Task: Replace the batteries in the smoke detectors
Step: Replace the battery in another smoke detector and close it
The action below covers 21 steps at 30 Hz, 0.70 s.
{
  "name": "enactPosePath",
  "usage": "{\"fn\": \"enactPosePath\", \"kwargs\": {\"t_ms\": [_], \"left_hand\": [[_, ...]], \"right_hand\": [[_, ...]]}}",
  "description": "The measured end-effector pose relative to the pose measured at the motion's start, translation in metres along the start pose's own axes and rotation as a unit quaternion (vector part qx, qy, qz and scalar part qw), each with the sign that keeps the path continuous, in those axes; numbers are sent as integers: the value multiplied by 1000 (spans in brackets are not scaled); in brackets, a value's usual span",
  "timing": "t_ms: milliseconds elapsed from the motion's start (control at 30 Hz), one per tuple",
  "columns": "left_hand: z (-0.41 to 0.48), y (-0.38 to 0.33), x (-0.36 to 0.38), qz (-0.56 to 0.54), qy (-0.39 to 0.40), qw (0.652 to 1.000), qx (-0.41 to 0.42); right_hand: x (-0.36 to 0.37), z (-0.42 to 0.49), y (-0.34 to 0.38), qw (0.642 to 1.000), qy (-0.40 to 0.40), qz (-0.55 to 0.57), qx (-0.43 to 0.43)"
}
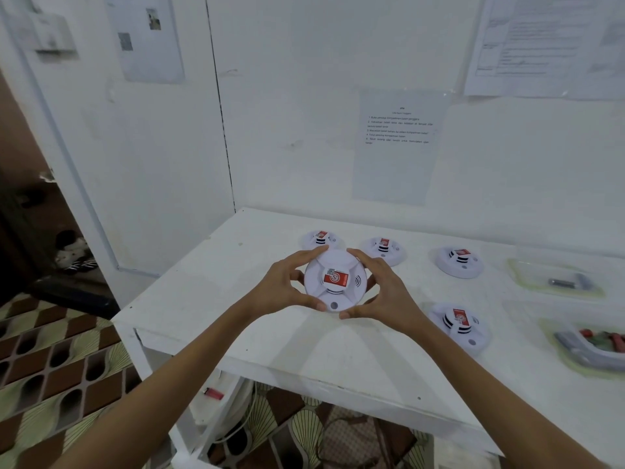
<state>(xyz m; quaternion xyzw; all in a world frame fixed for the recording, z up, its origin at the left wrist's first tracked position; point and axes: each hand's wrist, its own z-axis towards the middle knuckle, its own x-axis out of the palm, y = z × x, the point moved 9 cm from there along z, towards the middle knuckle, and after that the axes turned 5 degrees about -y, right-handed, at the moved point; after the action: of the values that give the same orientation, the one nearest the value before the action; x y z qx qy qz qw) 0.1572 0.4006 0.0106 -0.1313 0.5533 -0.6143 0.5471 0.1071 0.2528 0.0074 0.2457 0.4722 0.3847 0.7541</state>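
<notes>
My left hand [282,286] and right hand [384,292] grip opposite sides of the round white plastic smoke detector [334,280], lifted above the white table [270,340].

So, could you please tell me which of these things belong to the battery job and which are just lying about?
Job: round white smoke detector gripped by left hand and right hand; four matching detectors on white table; two clear plastic trays holding batteries; printed instruction sheet on wall.
Lying about: small red object under table; footwear on floor; other wall papers.
</notes>
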Motion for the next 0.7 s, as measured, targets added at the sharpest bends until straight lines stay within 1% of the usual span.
{"fn": "enactPosePath", "kwargs": {"t_ms": [700], "left_hand": [[2,-7,5,2,8,1000,7]], "right_hand": [[-10,-6,7,1000,-15,7,10]]}}
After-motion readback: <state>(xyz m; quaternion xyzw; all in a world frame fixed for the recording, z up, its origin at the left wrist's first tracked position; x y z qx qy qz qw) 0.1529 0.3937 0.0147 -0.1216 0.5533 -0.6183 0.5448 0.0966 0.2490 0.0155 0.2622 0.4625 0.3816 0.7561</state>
